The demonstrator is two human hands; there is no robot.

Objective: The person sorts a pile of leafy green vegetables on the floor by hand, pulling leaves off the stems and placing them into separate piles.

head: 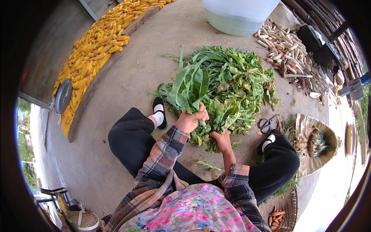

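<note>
My left hand [191, 118] is closed around the stems of a bunch of broad green leaves [188, 87], held up above the heap. To its right and a little lower, my right hand [221, 139] grips the base of some paler leafy greens [227, 114] at the heap's near edge; its fingertips are partly hidden by leaves. A large heap of leafy greens [240, 75] lies on the concrete floor in front of me, with narrow dark leaves at the back left and yellowing, partly browned leaves at the right. Black-handled scissors [266, 124] rest on the floor right of the heap.
Yellow corn cobs [87, 63] lie behind a wooden board [95, 84] at the left. A large translucent tub [242, 17] stands beyond the heap. Bare cobs [287, 47] and a hammer-like tool [295, 75] are at the right, above a basket [330, 153]. Carrots [276, 217] sit in a woven basket [292, 203] lower right.
</note>
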